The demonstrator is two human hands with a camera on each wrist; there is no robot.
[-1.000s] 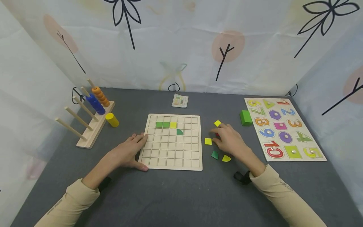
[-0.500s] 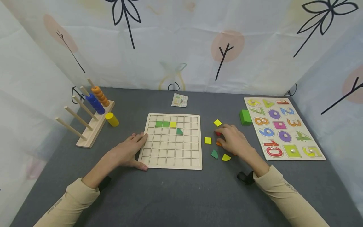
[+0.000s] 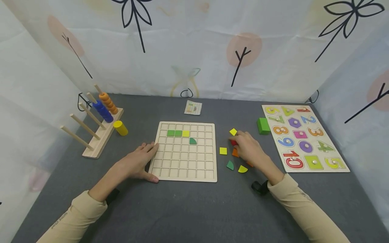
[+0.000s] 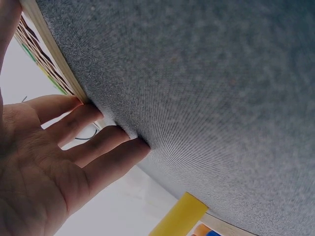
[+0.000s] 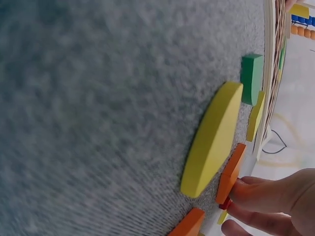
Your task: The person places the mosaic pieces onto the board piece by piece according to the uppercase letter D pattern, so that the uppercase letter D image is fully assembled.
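Note:
My left hand [image 3: 140,162] rests at the left edge of a wooden grid board [image 3: 182,168], fingers fairly straight along its side and thumb at the near corner. Two green squares [image 3: 174,133], a yellow square [image 3: 185,133] and a green quarter-circle [image 3: 192,141] lie in the grid. Right of the board, my right hand [image 3: 250,148] pinches a small red piece [image 3: 233,142] between thumb and fingertips, low over the table. Around it lie an orange piece [image 5: 230,172], yellow squares [image 3: 223,151], a green piece [image 3: 230,165] and a yellow rounded piece [image 5: 211,140].
A number puzzle board [image 3: 304,138] lies at the right, with a green block [image 3: 263,126] beside it. On the left stand a wooden peg rack [image 3: 98,145] with blue and orange beads and a yellow cylinder [image 3: 120,128]. A small pattern card [image 3: 192,107] lies behind the grid.
My right hand has shifted slightly among the loose pieces, its fingers drawing in at the red piece and uncovering the orange one. The left hand stays on the board's edge.

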